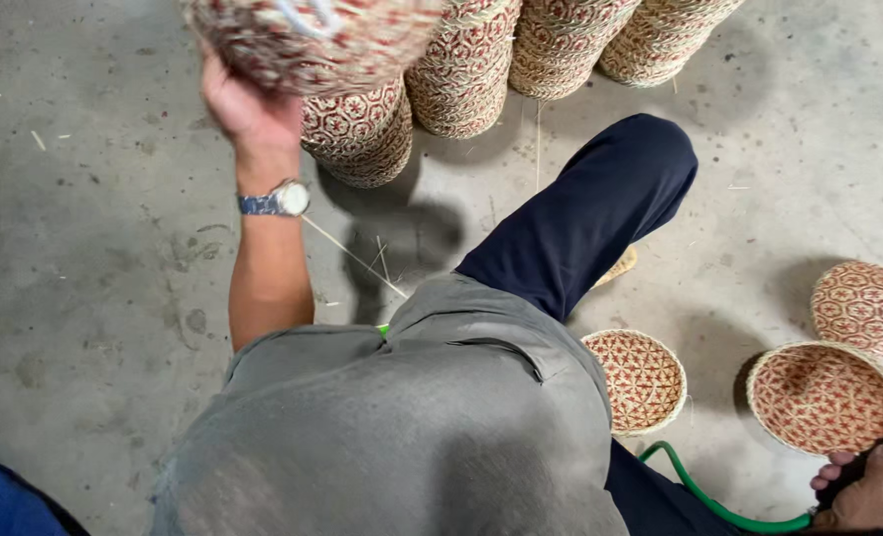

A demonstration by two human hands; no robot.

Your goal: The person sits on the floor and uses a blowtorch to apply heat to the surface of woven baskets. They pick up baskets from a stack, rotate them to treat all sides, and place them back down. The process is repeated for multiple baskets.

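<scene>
Baskets everywhere on this feed. My left hand [248, 104] is raised at the top of the view, fingers clenched on the underside of a woven basket [313, 35] in red and straw colours, held up off the floor; a white loop shows on its top edge. A wristwatch [278, 201] with a blue band sits on that wrist. Just behind the held basket stand stacks of baskets [461, 69] in the same pattern, four columns in a row along the top, resting on the concrete floor [84, 278].

My right hand [873, 491] is low in the bottom right corner, fingers wrapped around a dark tool [853, 476]; I cannot tell what kind. A green hose [704, 491] curves from it across the floor toward my leg. Just above that hand lies an open round basket [823, 397], mouth up. A smaller open one [642, 380] lies to its left, near my knee, and a lid [866, 306], dome up, lies beyond them, its edge overlapping the open basket's rim in this view.

My grey shirt and dark blue trouser leg fill the middle. Loose straw strands lie on the floor near the stacks.
</scene>
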